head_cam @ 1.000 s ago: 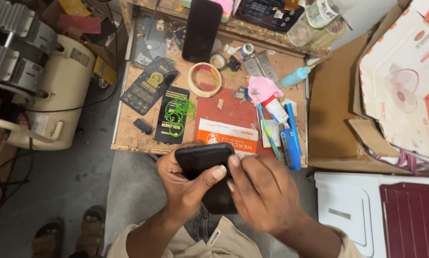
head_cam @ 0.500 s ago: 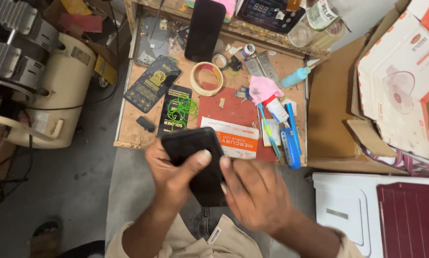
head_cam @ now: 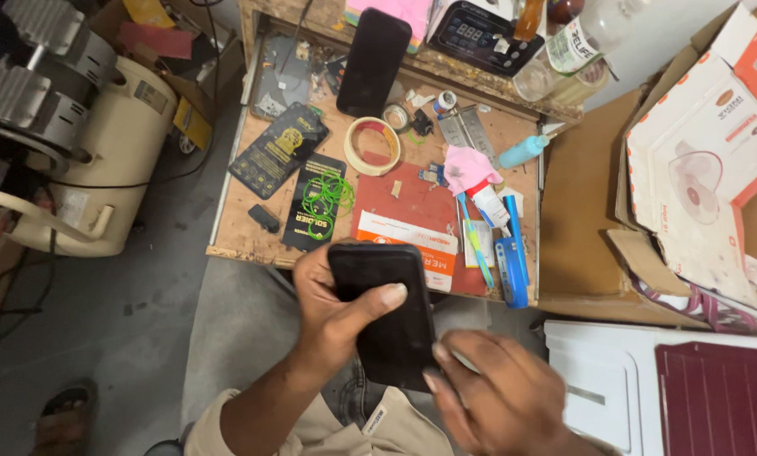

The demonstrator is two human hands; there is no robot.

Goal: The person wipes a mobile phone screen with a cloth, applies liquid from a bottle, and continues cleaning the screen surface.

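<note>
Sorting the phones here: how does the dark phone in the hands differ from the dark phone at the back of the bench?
The held phone is gripped by the left hand, with the right hand at its lower edge; the bench phone stands untouched, propped against the back of the wooden bench. The held one is nearer the camera. Both are dark slabs with blank faces.

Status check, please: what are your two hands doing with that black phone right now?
Left hand grips the black phone, thumb across its face. Right hand touches its lower edge. Nothing in the way; wooden bench just beyond.
</note>
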